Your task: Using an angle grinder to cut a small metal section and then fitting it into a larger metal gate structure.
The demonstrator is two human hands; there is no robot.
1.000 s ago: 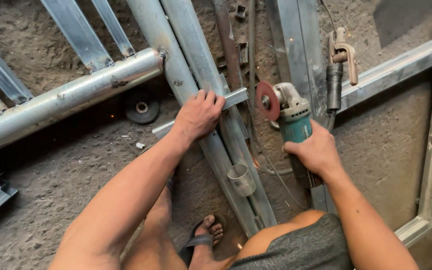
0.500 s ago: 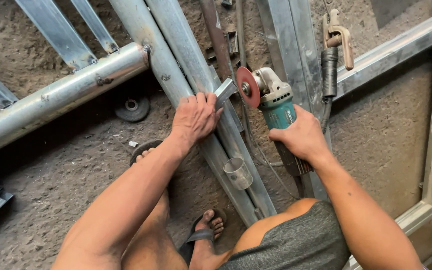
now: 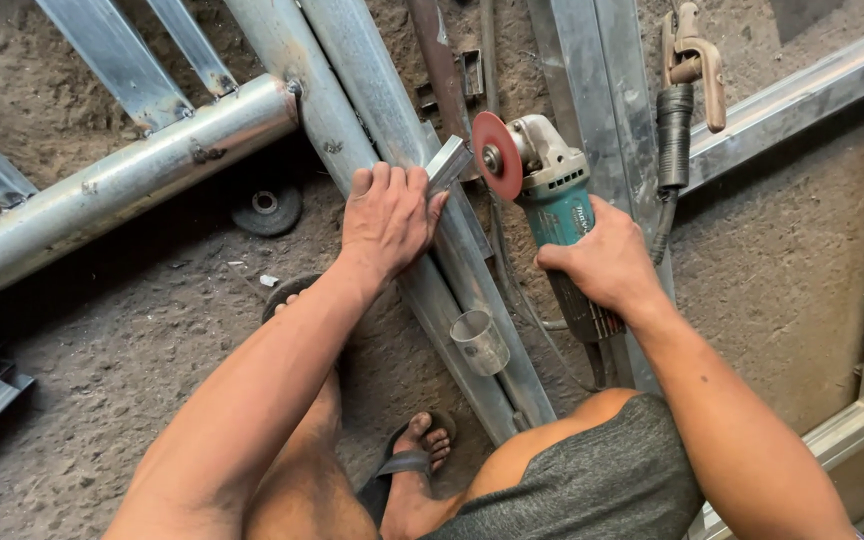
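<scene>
My left hand [image 3: 389, 218] lies flat on a short piece of metal bar [image 3: 448, 163], fingers together and pressed down over it, pinning it against the long grey steel channels [image 3: 372, 90] that run slantwise under my palm. Only the cut end of the bar pokes out past my fingertips, toward the right.

My right hand [image 3: 607, 262] is wrapped tight around the body of the teal angle grinder [image 3: 557, 200], fingers curled fully round it. Its red disc [image 3: 497, 155] stands on edge just beyond the bar's free end; I cannot tell if the two touch.

Below my left wrist, a short stub of round tube [image 3: 479, 342] rests on the channels, open end up, and I see nothing in it. Left of my left fingers, a spare dark grinding disc [image 3: 266, 207] lies on the dirt floor [image 3: 132, 340] beside the big round pipe [image 3: 122, 185]. Beyond my right knuckles sits a welding electrode holder [image 3: 690, 70] with its black handle.
</scene>
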